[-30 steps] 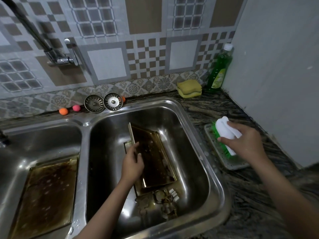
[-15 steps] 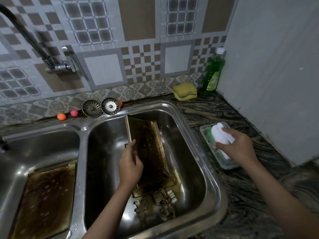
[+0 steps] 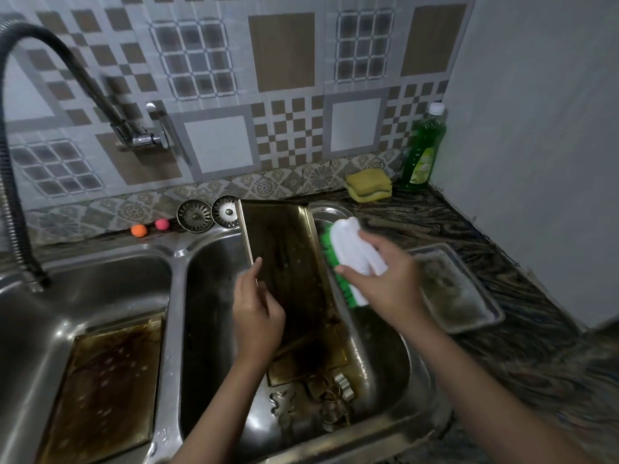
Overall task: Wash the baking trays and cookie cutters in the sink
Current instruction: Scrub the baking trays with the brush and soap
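- The left hand [image 3: 256, 313] grips the long edge of a dirty baking tray [image 3: 288, 262] with curled fingers. It props the tray up on end in the right sink bowl [image 3: 214, 316], so the greasy side faces the brush.
- The right hand [image 3: 385, 283] wraps its fingers round a white scrub brush [image 3: 351, 252]. The green bristles sit just beside the tray's right edge. I think scrubbing is about to start.
- Another brown tray [image 3: 104, 390] lies flat in the left bowl. It looks wet, maybe left to soak.
- The cookie cutters [image 3: 321, 400] lie in a heap at the bottom of the right bowl, near the foot of the raised tray. They wait there for their turn.
- A small grey tray [image 3: 455, 289] sits on the counter beside the sink, likely the brush's resting spot.
- The green soap bottle [image 3: 423, 152] and yellow sponge [image 3: 368, 184] stand by the wall, well apart from the hands.
- The tap [image 3: 140, 135] shows no water running.
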A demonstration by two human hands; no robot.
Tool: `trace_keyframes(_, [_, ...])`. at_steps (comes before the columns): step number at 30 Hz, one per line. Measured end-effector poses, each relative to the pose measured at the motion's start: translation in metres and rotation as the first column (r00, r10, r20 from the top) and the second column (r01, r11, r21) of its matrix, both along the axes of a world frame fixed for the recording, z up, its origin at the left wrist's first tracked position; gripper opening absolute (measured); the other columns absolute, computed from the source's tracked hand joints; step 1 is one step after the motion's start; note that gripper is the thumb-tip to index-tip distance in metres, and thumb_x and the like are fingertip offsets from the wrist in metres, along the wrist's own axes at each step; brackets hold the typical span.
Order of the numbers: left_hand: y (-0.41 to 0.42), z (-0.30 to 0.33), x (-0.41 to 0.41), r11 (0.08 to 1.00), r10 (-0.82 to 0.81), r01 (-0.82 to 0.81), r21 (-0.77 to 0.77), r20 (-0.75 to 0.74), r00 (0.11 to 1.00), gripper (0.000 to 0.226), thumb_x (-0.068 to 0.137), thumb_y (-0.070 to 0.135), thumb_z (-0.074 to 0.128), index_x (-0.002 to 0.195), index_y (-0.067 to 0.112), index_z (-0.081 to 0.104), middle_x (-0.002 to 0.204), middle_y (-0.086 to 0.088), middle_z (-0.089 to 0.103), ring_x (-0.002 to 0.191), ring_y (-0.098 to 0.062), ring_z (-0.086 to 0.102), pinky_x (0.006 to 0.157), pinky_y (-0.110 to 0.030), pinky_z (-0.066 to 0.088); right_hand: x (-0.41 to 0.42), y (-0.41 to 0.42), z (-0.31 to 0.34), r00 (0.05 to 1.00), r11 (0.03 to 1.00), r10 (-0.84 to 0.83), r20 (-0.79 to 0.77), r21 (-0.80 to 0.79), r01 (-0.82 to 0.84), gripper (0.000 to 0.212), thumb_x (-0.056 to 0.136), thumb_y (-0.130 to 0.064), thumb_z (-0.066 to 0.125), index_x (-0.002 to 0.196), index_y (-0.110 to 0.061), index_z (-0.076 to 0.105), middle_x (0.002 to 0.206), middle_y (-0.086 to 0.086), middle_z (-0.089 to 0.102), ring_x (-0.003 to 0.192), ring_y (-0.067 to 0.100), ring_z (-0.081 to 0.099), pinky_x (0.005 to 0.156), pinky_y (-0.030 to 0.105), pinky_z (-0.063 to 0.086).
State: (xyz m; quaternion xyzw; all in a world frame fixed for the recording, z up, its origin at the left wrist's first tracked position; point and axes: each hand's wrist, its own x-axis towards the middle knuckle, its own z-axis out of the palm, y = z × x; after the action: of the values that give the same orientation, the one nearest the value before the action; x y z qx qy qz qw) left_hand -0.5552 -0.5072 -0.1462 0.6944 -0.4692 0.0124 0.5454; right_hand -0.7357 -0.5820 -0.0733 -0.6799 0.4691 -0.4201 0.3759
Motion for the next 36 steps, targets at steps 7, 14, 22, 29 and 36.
trace_keyframes(7, [0.026,0.017,-0.022,0.998,0.052,-0.061,-0.019,-0.335,0.941,0.034,0.088,0.02,0.043,0.12,0.025,0.055,0.109,0.0,0.064,0.103,-0.012,0.061,0.09,-0.043,0.052,0.076,-0.015,-0.018,1.0,1.0,-0.012,-0.004,0.01,0.012,0.057,0.069,-0.026,0.084,0.12,-0.013,0.063,0.118,0.003,0.065,0.109,0.015,0.058,0.082,0.021,0.045])
trace_keyframes(14, [0.032,0.027,-0.004,0.987,0.093,-0.144,-0.078,-0.459,0.884,0.029,0.092,-0.005,0.047,0.111,0.015,0.055,0.107,-0.007,0.062,0.091,0.014,0.058,0.077,-0.005,0.045,0.093,0.033,-0.021,0.951,0.95,0.309,-0.004,-0.037,-0.309,0.041,0.069,-0.027,0.082,0.106,-0.019,0.068,0.105,-0.008,0.068,0.101,0.002,0.06,0.085,0.016,0.046])
trace_keyframes(22, [0.043,0.034,-0.014,0.992,-0.035,-0.027,-0.122,-0.484,0.874,0.024,0.092,-0.001,0.049,0.105,0.018,0.058,0.101,-0.006,0.065,0.091,-0.01,0.063,0.075,-0.022,0.05,0.093,-0.004,0.003,0.997,0.995,0.076,0.018,-0.066,-0.075,0.044,0.068,-0.023,0.084,0.108,-0.012,0.067,0.104,-0.004,0.066,0.096,0.008,0.059,0.068,0.005,0.04])
trace_keyframes(29, [0.053,0.049,0.035,0.977,0.05,-0.142,-0.159,-0.475,0.878,0.023,0.092,0.001,0.051,0.112,0.012,0.056,0.085,0.001,0.06,0.07,0.002,0.058,0.062,-0.015,0.046,0.067,0.028,-0.022,0.975,0.975,0.22,0.014,-0.025,-0.22,0.044,0.069,-0.019,0.084,0.109,-0.021,0.066,0.103,-0.007,0.065,0.097,0.012,0.063,0.067,0.001,0.043])
trace_keyframes(36, [0.035,0.056,0.008,0.981,-0.102,0.022,-0.194,-0.416,0.904,0.024,0.087,0.013,0.049,0.109,0.015,0.057,0.096,0.002,0.064,0.075,0.004,0.06,0.067,-0.012,0.047,0.103,0.03,0.015,0.985,0.981,0.123,0.119,-0.166,-0.103,0.044,0.067,-0.022,0.085,0.107,-0.014,0.067,0.103,-0.012,0.064,0.093,0.002,0.06,0.075,0.006,0.044])
